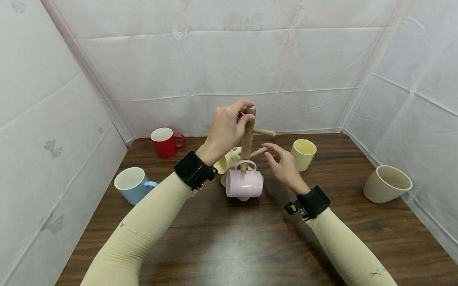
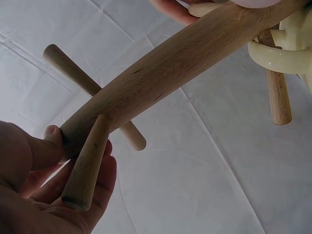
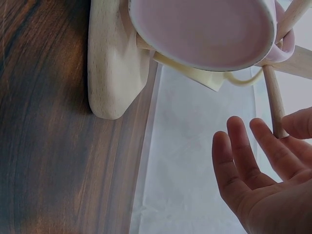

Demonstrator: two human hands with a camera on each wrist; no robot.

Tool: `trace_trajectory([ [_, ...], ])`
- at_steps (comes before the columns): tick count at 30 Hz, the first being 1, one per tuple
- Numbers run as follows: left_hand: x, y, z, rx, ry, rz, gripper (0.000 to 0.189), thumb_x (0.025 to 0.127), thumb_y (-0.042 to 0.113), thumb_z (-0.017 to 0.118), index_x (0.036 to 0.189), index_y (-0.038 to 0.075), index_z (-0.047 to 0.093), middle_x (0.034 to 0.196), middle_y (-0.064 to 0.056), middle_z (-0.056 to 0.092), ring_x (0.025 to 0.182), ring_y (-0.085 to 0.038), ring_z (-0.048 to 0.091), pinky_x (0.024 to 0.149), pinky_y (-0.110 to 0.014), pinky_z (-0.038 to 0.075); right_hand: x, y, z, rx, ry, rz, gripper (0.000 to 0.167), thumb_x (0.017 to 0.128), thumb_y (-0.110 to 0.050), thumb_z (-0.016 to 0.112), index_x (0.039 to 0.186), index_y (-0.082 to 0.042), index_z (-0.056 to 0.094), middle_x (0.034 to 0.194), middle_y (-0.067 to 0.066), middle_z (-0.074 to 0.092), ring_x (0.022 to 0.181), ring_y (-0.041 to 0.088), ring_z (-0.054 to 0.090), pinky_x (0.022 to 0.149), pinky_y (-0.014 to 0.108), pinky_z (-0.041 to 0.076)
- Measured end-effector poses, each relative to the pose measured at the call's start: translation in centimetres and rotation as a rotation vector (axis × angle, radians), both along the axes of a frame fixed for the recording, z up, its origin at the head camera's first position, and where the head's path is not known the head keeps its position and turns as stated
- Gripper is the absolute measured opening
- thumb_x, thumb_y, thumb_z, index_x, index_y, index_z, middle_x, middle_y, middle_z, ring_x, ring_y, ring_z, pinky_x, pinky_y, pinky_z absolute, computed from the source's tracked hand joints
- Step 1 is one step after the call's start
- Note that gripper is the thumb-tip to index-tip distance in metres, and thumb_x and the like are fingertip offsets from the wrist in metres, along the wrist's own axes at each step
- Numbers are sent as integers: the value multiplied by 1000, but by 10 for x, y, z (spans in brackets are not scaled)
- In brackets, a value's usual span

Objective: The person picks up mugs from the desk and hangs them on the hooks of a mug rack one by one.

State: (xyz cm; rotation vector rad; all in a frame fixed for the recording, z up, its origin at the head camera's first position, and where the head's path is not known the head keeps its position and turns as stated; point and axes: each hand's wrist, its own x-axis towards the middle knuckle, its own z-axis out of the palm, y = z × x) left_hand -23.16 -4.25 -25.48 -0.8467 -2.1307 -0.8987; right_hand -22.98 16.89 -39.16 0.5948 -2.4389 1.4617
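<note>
A wooden mug tree [image 1: 247, 143] stands in the middle of the table. My left hand [image 1: 224, 128] grips the top of its post between thumb and fingers; the left wrist view shows the hand [image 2: 53, 175] around the post's end, beside the upper pegs. My right hand [image 1: 285, 167] pinches the tip of a right-side peg [image 3: 274, 100], its other fingers spread. A pink mug [image 1: 245, 185] hangs sideways by its handle on a front peg. Behind it, a pale yellow mug [image 1: 221, 164] hangs on the left side, partly hidden.
On the left of the wooden table [image 1: 229, 242] stand a red mug [image 1: 166, 147] and a light blue mug [image 1: 134, 192]. A yellow cup [image 1: 302, 159] and a beige cup [image 1: 381, 188] stand on the right. White sheeting [image 1: 229, 63] encloses the back and sides.
</note>
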Motion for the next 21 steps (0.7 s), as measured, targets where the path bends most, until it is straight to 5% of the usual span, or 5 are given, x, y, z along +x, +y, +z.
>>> trace_trajectory([
  [10,0,1,0,-5,6,-12,21,94,9,74,113,-1,72,97,-13,77,71,-18,68,64,-31,53,1,3,0,-19,6,22,32,108,-10,53,139,-7,62,119,22,72,95,35,74,82,43,61],
  [21,-1,3,0,6,26,-31,19,94,7,75,111,0,73,96,-12,77,67,-17,65,61,-29,50,0,6,0,-28,-1,16,31,108,-9,53,137,-8,63,101,19,75,90,39,73,82,54,59],
])
